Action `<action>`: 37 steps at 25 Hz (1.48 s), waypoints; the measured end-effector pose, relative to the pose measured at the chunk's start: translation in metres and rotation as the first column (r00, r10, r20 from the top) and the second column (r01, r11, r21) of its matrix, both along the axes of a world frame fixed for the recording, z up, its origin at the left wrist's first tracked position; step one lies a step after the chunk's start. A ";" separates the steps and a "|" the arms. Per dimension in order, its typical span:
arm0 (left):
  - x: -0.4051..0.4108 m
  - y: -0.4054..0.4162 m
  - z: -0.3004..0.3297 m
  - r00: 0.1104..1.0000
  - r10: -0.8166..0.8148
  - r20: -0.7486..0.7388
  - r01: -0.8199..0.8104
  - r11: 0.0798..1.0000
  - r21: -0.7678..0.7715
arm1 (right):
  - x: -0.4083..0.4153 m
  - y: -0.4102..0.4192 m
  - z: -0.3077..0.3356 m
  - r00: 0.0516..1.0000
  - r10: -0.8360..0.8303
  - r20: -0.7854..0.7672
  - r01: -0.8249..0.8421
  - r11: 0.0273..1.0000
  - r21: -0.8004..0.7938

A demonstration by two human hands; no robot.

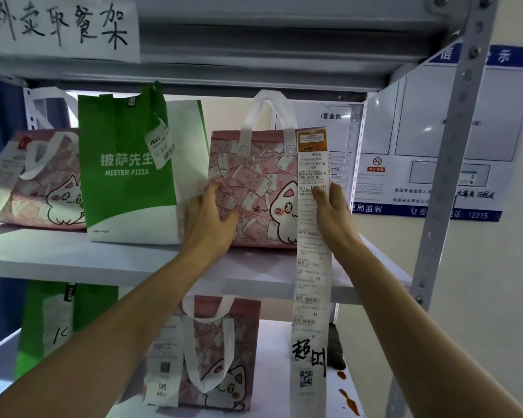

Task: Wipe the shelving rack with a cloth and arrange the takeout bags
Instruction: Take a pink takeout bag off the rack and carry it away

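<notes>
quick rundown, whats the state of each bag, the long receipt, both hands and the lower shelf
left hand: fingers spread on the pink cat bag
right hand: touching the long receipt
pink cat bag: upright, handles up
long receipt: hanging past the shelf edge
green pizza bag: upright, tagged
left pink bag: leaning
lower pink bag: upright
lower shelf: brown stains

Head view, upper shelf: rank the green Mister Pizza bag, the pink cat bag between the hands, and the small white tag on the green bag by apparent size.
1. Green Mister Pizza bag
2. Pink cat bag, slightly smaller, partly hidden by the long receipt, so unsure
3. White tag, by far smallest
</notes>
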State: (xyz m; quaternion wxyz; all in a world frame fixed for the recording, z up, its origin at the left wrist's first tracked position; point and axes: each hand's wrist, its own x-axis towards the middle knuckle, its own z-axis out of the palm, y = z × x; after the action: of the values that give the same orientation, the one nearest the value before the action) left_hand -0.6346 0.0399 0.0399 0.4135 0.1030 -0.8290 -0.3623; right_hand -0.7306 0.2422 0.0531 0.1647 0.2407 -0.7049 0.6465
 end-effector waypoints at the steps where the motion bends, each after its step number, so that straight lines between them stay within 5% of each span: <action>1: 0.003 0.001 0.001 1.000 -0.013 -0.016 0.013 1.000 0.000 | 0.006 0.000 0.001 1.000 -0.012 -0.007 0.012 1.000 -0.015; 23: 0.153 0.002 -0.016 0.875 -0.425 -0.232 0.438 0.899 0.003 | 0.226 0.014 -0.019 0.946 -0.307 -0.103 0.291 0.946 -0.144; 37: 0.251 0.066 -0.097 0.713 -0.651 -0.261 0.670 0.742 -0.020 | 0.383 0.065 -0.115 0.795 -0.606 -0.034 0.577 0.772 -0.267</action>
State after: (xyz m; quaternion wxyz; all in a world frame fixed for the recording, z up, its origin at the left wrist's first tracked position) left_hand -0.3835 0.1064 -0.0568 0.3536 -0.2308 -0.7374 -0.5272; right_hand -0.3480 0.3074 -0.0615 0.4296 0.0222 -0.6491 0.6274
